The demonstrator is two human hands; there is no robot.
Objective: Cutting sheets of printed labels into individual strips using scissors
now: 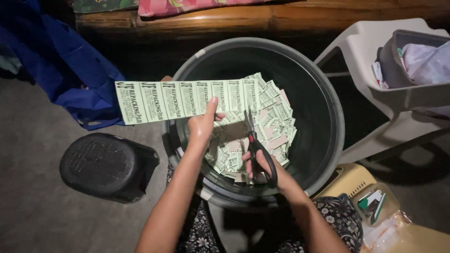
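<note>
Strip point(183, 100) of pale green printed labels, thin paper, looks light & floppy, so best pinched near the cut end. It's held flat over the tub's point(328, 117) rim at 10 o'clock. Left hand point(202, 125) pinches its lower edge, thumb up. Right hand point(262, 166) is closed thru the black scissors' point(257, 147) loops, blades at the strip's right end. Cut labels point(272, 119) heap inside the round grey plastic tub. Dark stool point(105, 166) at 8 o'clock.

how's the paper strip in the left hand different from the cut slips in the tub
The paper strip is one long uncut piece; the cut slips are many small ones. The strip is held flat and level by the left hand; the slips lie heaped at odd angles in the dark tub. Both are pale green with dark print.
</note>
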